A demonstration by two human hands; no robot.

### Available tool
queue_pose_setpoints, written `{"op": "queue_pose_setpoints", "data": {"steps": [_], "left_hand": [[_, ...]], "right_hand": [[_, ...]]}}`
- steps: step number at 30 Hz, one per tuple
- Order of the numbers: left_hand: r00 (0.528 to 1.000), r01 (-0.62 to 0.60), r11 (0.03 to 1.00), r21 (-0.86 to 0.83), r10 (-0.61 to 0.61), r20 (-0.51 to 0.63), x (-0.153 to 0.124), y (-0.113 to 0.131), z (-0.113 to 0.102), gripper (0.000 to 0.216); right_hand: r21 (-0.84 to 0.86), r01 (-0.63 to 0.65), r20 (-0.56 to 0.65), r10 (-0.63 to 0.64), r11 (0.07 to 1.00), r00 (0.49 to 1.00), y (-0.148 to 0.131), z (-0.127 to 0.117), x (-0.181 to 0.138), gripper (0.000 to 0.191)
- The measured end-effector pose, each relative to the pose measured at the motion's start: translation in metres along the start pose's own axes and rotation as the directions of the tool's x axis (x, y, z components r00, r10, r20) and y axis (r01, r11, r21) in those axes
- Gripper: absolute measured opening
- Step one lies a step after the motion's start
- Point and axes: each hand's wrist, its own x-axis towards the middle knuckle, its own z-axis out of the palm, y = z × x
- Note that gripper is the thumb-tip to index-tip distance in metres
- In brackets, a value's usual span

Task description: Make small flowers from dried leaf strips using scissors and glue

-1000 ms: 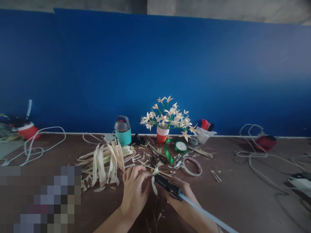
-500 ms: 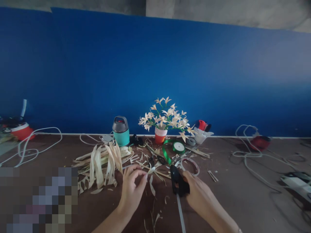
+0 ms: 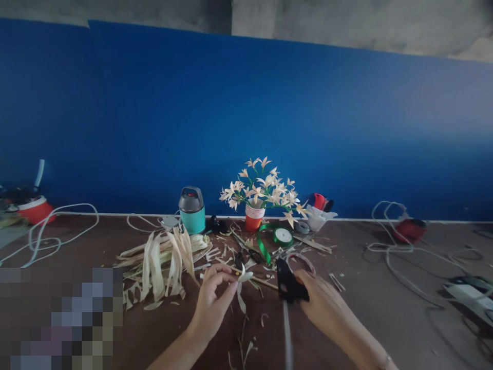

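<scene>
My left hand pinches a small pale husk flower with a strip hanging from it, held just above the brown table. My right hand is closed on a black glue gun with a white glue stick trailing back toward me. The gun stands about a hand's width to the right of the flower, its nozzle pointing away from me.
A heap of dried husk strips lies left of my hands. Behind stand a teal jar, a red cup of finished flowers, green ribbon, scissors and a tape ring. White cables sprawl on both sides.
My right hand drew the glue gun away from the flower and swung it to the right, upright near the tape ring. My left hand kept hold of the flower.
</scene>
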Motion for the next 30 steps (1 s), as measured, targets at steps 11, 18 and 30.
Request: {"op": "queue_pose_setpoints", "data": {"steps": [11, 18, 30], "left_hand": [[0.991, 0.114, 0.956, -0.270, -0.089, 0.101, 0.001, 0.007, 0.001, 0.019], [0.961, 0.187, 0.912, -0.365, -0.093, 0.260, 0.000, 0.006, 0.003, 0.027], [0.907, 0.320, 0.819, -0.476, -0.120, 0.404, -0.003, 0.007, 0.005, 0.023]], "right_hand": [[-0.130, -0.036, -0.129, 0.019, 0.991, 0.991, -0.008, 0.002, -0.005, 0.049], [0.816, -0.033, 0.264, -0.321, 0.577, 0.910, -0.073, 0.017, 0.000, 0.049], [0.899, -0.103, 0.218, -0.231, 0.425, 0.948, -0.074, 0.036, 0.003, 0.019]]}}
